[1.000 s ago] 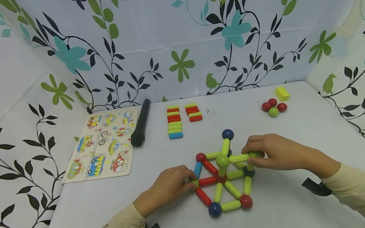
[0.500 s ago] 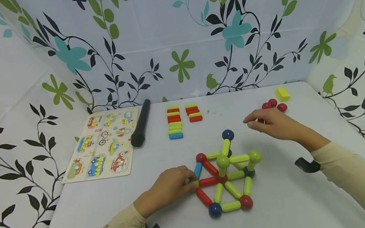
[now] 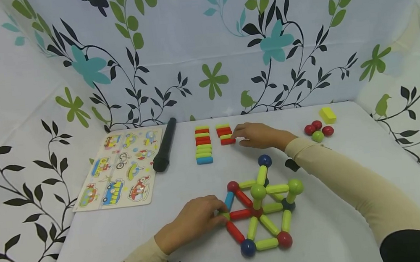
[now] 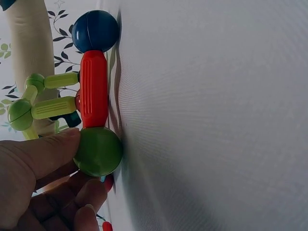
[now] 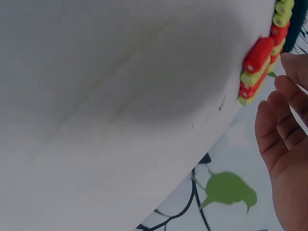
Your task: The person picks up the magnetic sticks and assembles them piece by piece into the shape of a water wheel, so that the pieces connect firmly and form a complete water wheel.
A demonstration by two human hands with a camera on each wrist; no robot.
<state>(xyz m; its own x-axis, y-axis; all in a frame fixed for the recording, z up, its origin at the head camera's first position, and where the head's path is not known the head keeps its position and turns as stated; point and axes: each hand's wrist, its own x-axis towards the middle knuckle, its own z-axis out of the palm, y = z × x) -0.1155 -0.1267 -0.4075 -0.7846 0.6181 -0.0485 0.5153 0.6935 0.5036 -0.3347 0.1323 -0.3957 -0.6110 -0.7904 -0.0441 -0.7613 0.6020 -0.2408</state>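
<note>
A ball-and-rod magnetic construction stands on the table, a wheel of rods round a red ball [image 3: 256, 211] with several rods rising from it. My left hand [image 3: 195, 219] pinches the green ball [image 4: 99, 151] at its left corner between thumb and fingers. From that ball a red rod [image 4: 94, 89] runs to a blue ball [image 4: 95, 31]. At the back my right hand [image 3: 257, 135] reaches to the shorter row of rods, fingertips right at the end of the front red rod [image 3: 228, 141]. In the right wrist view its fingers are loosely bent beside the red rod [image 5: 259, 54], holding nothing.
A longer row of yellow-green, red and blue rods [image 3: 203, 147] lies left of the short one. Further left are a black microphone [image 3: 165, 146] and a wooden vehicle puzzle board [image 3: 117, 171]. Red balls [image 3: 327, 130], a green ball [image 3: 317, 136] and a yellow block [image 3: 328, 115] sit back right.
My right hand has let go of the green ball at the construction's upper right and moved back and left to the short row of rods. The left hand keeps its hold.
</note>
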